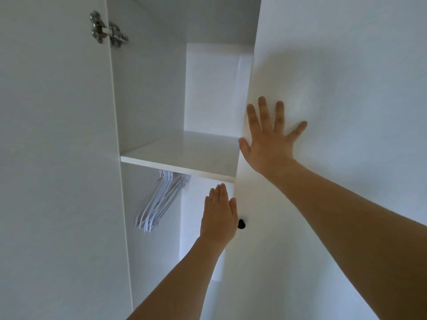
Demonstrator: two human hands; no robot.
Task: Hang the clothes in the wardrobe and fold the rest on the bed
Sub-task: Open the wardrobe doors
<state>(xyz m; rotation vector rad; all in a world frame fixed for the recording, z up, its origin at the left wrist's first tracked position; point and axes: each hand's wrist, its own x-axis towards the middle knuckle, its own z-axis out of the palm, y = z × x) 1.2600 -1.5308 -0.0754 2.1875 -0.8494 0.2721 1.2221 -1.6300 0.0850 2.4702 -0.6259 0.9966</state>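
Right hand [269, 137] flat, fingers spread, on wardrobe door [335, 88]; left hand [219, 213] flat, empty. Light rigid hangers [159, 202] left of it: grip by hook.

Two bare forearms, no sleeves, left hand [218, 213], right hand [269, 137]

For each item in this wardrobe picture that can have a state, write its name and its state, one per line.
Left wardrobe door: open.
Right wardrobe door: touched by both hands.
Shelf: bare.
Hangers: hanging, without clothes.
Left hand: open, at door edge.
Right hand: flat, fingers spread.
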